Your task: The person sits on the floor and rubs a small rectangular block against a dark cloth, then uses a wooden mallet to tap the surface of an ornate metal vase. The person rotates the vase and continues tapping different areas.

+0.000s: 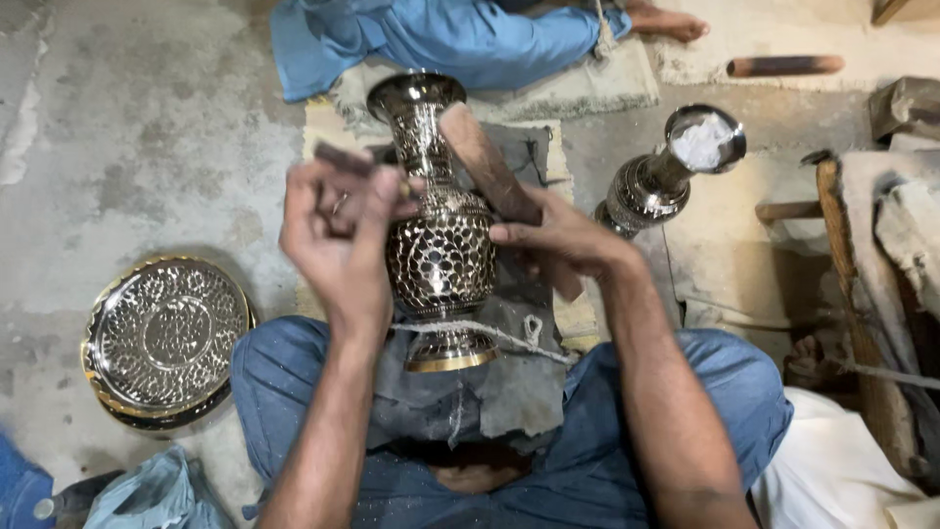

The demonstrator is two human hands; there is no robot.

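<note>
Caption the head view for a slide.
Left hand and right hand work tools against a patterned metal vase on the lap.

A hammered metal tray (164,338) lies on the floor (147,127) at left; a second metal vase (666,171) lies at far right.

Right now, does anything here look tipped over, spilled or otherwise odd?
Nothing looks spilled or broken. The second metal vase leans tilted on the floor, white stuffing filling its mouth. The patterned vase between both hands lies across the lap, with a cord over its base.
</note>
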